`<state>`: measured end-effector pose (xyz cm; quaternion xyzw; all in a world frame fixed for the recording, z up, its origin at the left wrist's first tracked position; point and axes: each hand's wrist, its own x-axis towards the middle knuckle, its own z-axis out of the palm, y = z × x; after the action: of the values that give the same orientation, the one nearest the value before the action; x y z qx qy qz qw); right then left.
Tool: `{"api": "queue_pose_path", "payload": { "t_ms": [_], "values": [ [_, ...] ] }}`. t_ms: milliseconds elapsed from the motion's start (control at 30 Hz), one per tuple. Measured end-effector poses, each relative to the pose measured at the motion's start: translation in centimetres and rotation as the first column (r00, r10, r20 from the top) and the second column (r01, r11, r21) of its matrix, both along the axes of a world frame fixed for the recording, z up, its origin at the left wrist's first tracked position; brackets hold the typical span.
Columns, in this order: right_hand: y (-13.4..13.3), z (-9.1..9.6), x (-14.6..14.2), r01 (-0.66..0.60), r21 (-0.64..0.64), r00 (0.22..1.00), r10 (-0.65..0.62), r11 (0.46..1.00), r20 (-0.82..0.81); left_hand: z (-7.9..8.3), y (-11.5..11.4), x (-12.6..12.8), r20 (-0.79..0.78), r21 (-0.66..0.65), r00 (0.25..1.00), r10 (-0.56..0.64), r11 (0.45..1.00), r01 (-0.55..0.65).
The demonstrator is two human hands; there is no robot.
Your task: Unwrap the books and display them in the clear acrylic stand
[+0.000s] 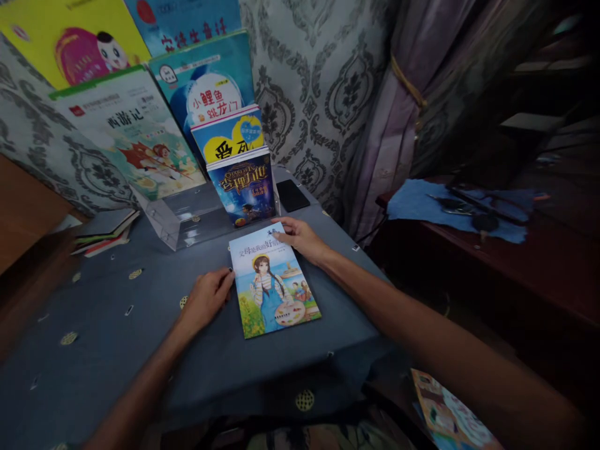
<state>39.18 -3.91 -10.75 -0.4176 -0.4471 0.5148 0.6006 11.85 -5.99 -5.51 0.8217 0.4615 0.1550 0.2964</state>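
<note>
A picture-covered book [272, 287] lies on the cloth-covered table in front of me, its cover showing a girl in a yellow hat and blue overalls. My right hand [302, 240] grips its upper right corner, with the thumb on the cover and the other fingers along the top edge. At the left edge of the book, my left hand [210, 294] rests with its fingers bent together, fingertips against the edge. Just beyond, a clear acrylic book stand [175, 228] carries several upright books, including a dark blue one [246, 187] in front.
A small pile of booklets [105, 231] lies left of the stand. Behind the stand's right side is a dark flat object [293, 195]. To the right, a blue cloth [422, 203] with glasses on it covers part of a dark red surface. Another colourful book [445, 406] sits low at right.
</note>
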Motion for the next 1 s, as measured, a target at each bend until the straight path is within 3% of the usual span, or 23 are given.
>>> {"api": "queue_pose_path", "payload": {
  "t_ms": [67,133,333,400,467,567,633,667,733,833,1000],
  "values": [
    [0.1,-0.4,-0.3,0.027,0.037,0.993,-0.031,0.999,0.114,0.2,0.5,0.1,-0.133,0.266,0.989,0.064,0.964,-0.027],
    [0.1,-0.6,-0.6,0.043,0.077,0.974,-0.059,0.996,0.218,0.1,1.2,0.4,-0.163,0.396,0.979,0.121,0.917,-0.047],
    [0.4,-0.1,-1.1,0.051,0.145,0.898,-0.109,0.988,0.426,-1.3,4.1,1.2,0.015,0.438,0.998,0.068,0.896,-0.068],
    [0.6,0.0,-1.0,0.067,0.151,0.836,-0.137,0.986,0.531,-1.9,4.7,1.1,0.044,0.431,0.998,0.053,0.900,-0.067],
    [0.6,0.2,-0.9,0.103,0.162,0.711,-0.187,0.981,0.678,-2.4,5.0,0.9,0.061,0.429,0.998,0.032,0.902,-0.055],
    [0.0,0.9,-1.3,0.143,0.255,0.425,-0.292,0.956,0.857,-3.0,5.1,0.5,0.069,0.442,0.998,0.008,0.896,-0.038],
    [-0.5,1.6,-2.4,0.092,0.318,0.279,-0.331,0.944,0.902,-3.2,5.0,0.2,0.060,0.447,0.998,-0.004,0.894,-0.023],
    [-0.8,2.0,-3.1,0.035,0.327,0.243,-0.325,0.944,0.914,-3.3,5.0,0.1,0.053,0.449,0.999,-0.009,0.893,-0.016],
    [-1.3,2.6,-4.9,-0.130,0.300,0.243,-0.263,0.945,0.934,-3.4,4.9,-0.1,0.037,0.456,0.999,-0.017,0.890,-0.002],
    [-1.4,2.6,-7.7,-0.371,0.272,0.302,-0.162,0.888,0.940,-3.2,4.9,-0.3,0.005,0.466,0.999,-0.043,0.884,0.035],
    [-0.7,1.7,-9.8,-0.427,0.242,0.321,-0.104,0.871,0.941,-2.8,4.9,-0.6,-0.019,0.451,0.997,-0.080,0.889,0.079]
  ]
}}
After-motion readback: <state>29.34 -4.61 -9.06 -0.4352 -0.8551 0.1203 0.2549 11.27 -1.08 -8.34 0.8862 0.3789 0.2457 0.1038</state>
